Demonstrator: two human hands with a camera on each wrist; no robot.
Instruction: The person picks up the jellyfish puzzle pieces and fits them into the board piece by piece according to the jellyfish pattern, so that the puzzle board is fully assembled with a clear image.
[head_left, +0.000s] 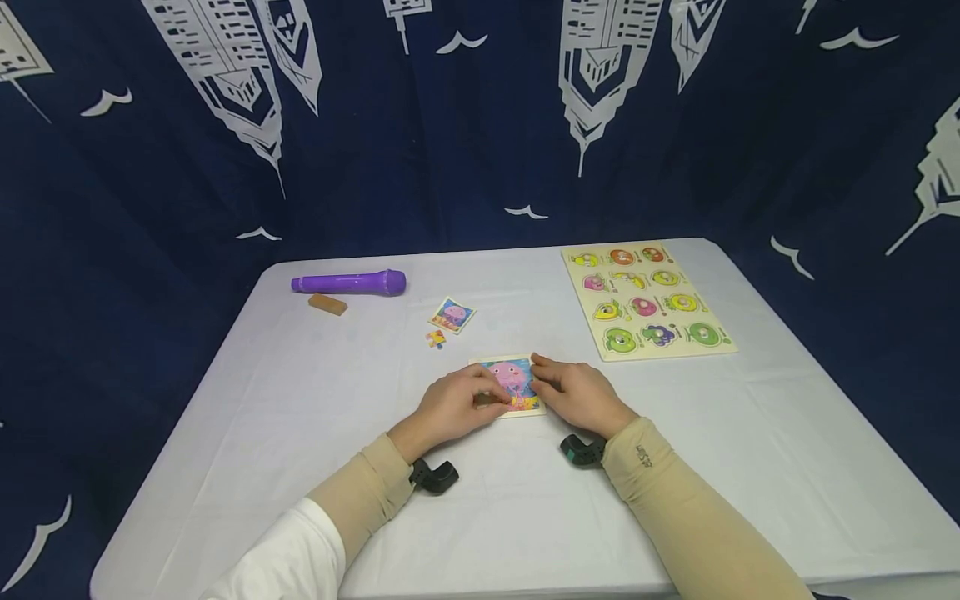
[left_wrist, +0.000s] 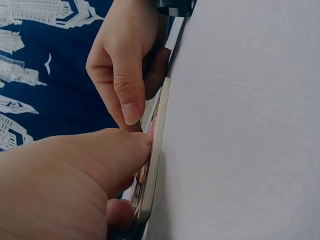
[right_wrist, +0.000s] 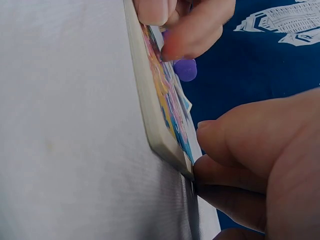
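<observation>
A small jigsaw puzzle (head_left: pixel 513 372) with a pink cartoon creature on blue lies in a pale tray (right_wrist: pixel 142 95) on the table. Over its lower left part, my left hand (head_left: pixel 459 403) bends down, thumb and fingertip close together at the picture; whether a piece is between them I cannot tell. Brown tray bottom shows beneath that hand. My right hand (head_left: pixel 584 395) holds the tray's right edge, fingers at the far corner and thumb lower down. Beyond the tray lie a loose puzzle piece (head_left: pixel 436 339) and a small picture card (head_left: pixel 453 315).
At the back left, a purple toy microphone (head_left: pixel 348 283) lies behind a brown block (head_left: pixel 327 304). A fruit puzzle board (head_left: pixel 651 302) occupies the back right. White cloth (head_left: pixel 247 467) covers the table, and a dark blue curtain (head_left: pixel 450 125) hangs behind.
</observation>
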